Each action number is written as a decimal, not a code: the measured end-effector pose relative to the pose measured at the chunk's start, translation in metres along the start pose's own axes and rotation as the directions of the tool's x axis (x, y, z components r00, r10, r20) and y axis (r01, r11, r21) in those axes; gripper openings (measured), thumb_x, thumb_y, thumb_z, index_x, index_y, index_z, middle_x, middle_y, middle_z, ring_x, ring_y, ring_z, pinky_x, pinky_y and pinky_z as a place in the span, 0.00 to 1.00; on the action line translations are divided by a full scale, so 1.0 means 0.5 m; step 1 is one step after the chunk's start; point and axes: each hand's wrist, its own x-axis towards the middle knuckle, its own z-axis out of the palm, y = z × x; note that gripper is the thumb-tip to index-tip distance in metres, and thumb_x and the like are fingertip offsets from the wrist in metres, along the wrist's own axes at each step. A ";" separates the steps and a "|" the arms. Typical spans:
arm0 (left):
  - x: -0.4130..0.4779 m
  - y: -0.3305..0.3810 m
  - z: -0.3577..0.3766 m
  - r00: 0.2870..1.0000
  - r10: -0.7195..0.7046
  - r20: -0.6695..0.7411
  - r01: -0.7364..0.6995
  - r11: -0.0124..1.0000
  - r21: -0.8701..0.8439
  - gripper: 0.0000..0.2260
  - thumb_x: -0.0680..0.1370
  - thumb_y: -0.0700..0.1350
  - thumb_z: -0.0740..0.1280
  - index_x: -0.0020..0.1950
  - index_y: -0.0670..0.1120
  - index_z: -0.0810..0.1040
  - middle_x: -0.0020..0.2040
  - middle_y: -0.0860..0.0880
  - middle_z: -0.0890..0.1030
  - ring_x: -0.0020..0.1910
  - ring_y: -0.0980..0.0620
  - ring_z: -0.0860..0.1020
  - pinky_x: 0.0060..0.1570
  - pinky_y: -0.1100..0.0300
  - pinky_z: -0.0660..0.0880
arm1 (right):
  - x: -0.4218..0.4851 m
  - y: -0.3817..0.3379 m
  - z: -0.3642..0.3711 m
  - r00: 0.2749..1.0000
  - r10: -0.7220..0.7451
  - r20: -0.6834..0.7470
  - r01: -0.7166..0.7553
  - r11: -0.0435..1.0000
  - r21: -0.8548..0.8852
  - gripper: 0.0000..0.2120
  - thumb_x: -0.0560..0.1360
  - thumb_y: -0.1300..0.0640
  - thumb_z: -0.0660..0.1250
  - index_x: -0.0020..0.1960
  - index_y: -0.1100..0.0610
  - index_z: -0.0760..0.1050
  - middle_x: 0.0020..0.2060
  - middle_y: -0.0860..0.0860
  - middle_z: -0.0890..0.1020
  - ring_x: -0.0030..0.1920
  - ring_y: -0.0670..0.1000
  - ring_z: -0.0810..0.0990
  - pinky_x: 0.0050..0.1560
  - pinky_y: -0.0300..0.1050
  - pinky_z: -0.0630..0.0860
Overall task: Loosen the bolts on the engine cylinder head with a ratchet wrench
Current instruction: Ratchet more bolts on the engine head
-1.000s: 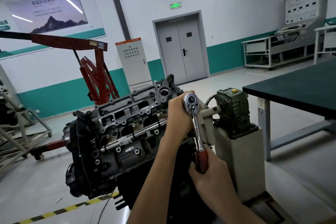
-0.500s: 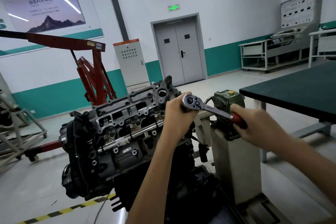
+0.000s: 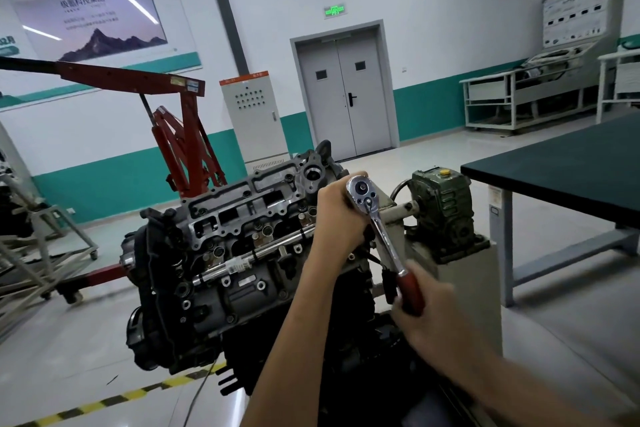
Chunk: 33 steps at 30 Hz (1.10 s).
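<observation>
1. The engine cylinder head [image 3: 242, 218] is seen at the middle of the frame, tilted so that its open top face is turned toward the camera; it is taken as the landmark for everything below.
2. The ratchet wrench [image 3: 381, 229] is set at the right end of the cylinder head, its chrome round head uppermost and its shaft slanted down and to the right, away from the cylinder head.
3. The bolt under the wrench is hidden by the left hand [image 3: 341, 218], so it cannot be told apart.
4. The left hand is wrapped around the part just under the wrench's round head, closed against the right end of the cylinder head, with the forearm reaching up from below.
5. The right hand [image 3: 436, 315] is closed around the red grip [image 3: 410, 291] of the wrench, below and to the right of the cylinder head.
6. A green gearbox [image 3: 443, 211] is mounted on a grey pedestal [image 3: 464, 291] just to the right of the cylinder head.
7. A dark-topped bench [image 3: 568, 170] stands farther right of the cylinder head.
8. A red engine hoist [image 3: 183, 135] stands behind and to the left of the cylinder head.
9. A grey double door [image 3: 346, 94] is seen in the far wall behind the cylinder head.
10. A yellow-and-black floor stripe [image 3: 114, 399] runs below and to the left of the cylinder head.
</observation>
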 end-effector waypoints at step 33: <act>0.009 -0.001 0.006 0.998 0.068 0.014 -0.069 0.997 0.020 0.18 0.71 0.31 0.69 0.27 0.45 0.66 0.26 0.49 0.67 0.29 0.56 0.61 0.29 0.63 0.60 | 0.160 0.053 -0.211 0.943 -0.277 0.184 0.332 0.748 -0.575 0.13 0.64 0.66 0.72 0.45 0.57 0.73 0.31 0.50 0.77 0.27 0.51 0.74 0.28 0.37 0.68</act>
